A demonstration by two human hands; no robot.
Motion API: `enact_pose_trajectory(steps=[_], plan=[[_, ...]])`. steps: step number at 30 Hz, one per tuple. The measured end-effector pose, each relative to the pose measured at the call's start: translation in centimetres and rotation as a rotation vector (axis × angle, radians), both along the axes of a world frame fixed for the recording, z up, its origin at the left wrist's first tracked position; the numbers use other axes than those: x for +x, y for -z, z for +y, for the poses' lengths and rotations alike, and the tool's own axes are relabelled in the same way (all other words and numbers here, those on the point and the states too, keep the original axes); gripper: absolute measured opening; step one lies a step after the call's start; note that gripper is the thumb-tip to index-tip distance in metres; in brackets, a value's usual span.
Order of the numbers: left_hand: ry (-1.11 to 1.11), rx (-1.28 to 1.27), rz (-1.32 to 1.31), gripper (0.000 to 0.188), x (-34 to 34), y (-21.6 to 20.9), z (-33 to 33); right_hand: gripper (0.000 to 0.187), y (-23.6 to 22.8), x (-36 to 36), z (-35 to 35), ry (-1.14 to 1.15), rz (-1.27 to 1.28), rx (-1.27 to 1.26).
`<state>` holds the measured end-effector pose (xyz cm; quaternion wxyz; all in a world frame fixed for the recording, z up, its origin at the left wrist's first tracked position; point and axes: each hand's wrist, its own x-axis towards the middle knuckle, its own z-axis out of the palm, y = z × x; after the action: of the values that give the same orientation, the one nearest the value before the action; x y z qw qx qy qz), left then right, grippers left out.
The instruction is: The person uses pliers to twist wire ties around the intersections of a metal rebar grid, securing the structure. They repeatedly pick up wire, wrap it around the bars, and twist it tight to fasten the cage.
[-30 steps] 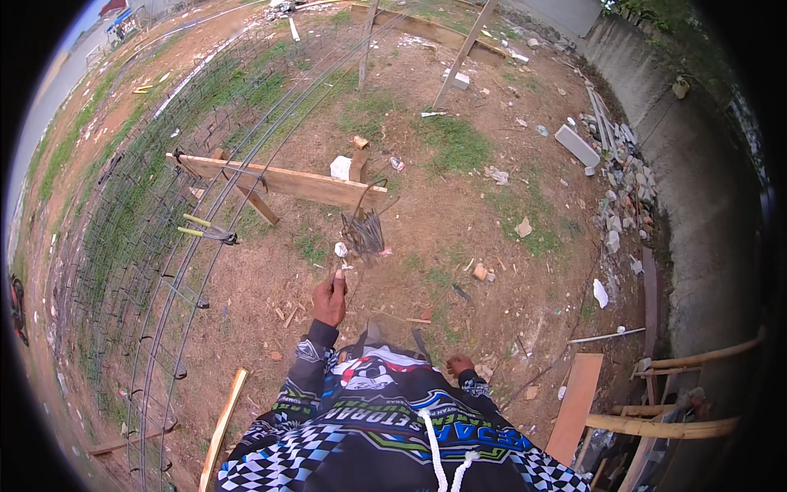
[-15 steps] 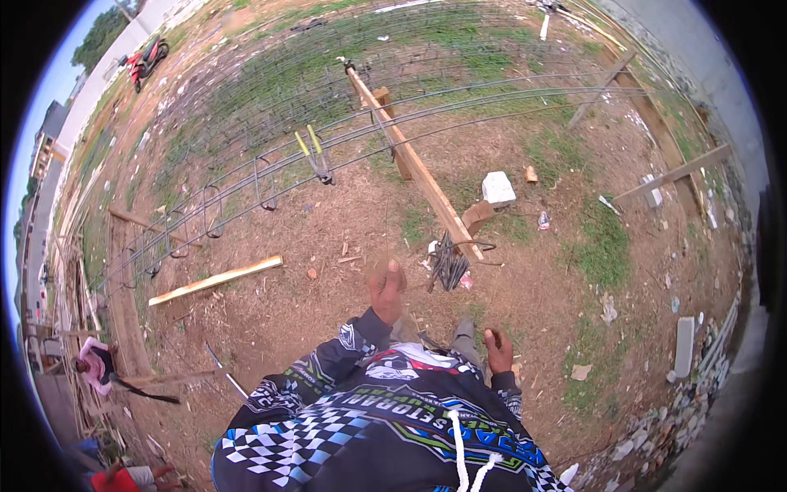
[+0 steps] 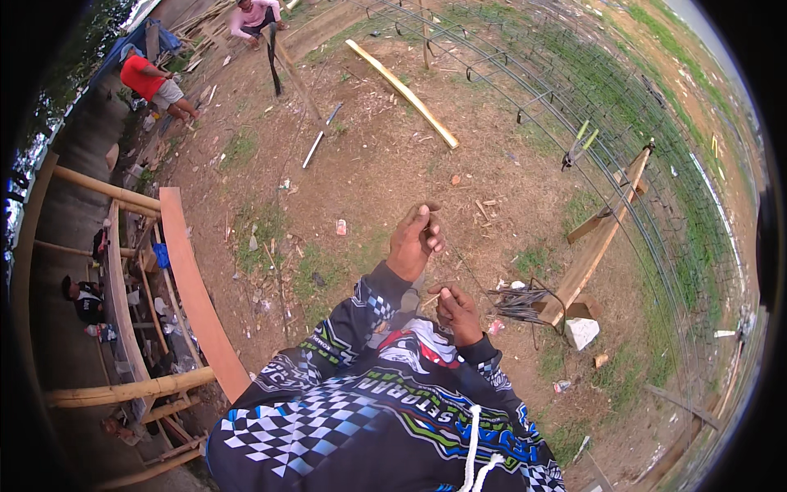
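Note:
My left hand (image 3: 416,244) is raised before my chest, fingers curled and thumb up. A thin dark wire (image 3: 467,269) seems to run from its fingers toward the right. Lower and to the right, my right hand (image 3: 457,313) has its fingers bent in and its index finger pressed near the thumb; what it holds, if anything, is too small to make out. The hands are apart. Just right of the right hand, a bundle of dark bent steel rods (image 3: 523,303) lies at the near end of a wooden beam (image 3: 597,250).
Long steel bars with stirrups (image 3: 533,98) stretch across the right, with yellow-handled cutters (image 3: 578,148) on them. A white block (image 3: 581,333) sits by the beam. A timber strip (image 3: 402,92) lies ahead. Left are a plank (image 3: 197,287), bamboo poles (image 3: 131,387) and other people.
My view has turned left, bringing the plank and bamboo into sight. My right hand has risen from my side to near the left one, its fingers now bent in.

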<state>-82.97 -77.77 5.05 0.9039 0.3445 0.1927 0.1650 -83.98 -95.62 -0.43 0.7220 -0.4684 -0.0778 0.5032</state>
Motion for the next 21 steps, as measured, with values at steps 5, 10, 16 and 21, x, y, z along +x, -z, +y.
enact_pose_trajectory(steps=[5, 10, 16, 21], plan=[[-0.244, 0.357, 0.089, 0.046, -3.3, -0.9, 4.1, 0.027, -1.3, 1.2, 4.6, -0.202, -0.182, -0.055], [-0.304, 0.386, 0.126, 0.049, -5.7, -1.3, 9.4, 0.028, -2.3, 1.8, 9.4, -0.433, -0.244, -0.072], [-0.193, 0.482, 0.118, 0.046, -6.9, 1.0, 15.4, 0.026, -1.1, 3.3, 14.5, -0.568, -0.197, -0.151], [-0.130, 0.460, 0.130, 0.044, -6.4, 1.2, 18.4, 0.027, -1.1, 3.6, 18.2, -0.531, -0.269, -0.177]])
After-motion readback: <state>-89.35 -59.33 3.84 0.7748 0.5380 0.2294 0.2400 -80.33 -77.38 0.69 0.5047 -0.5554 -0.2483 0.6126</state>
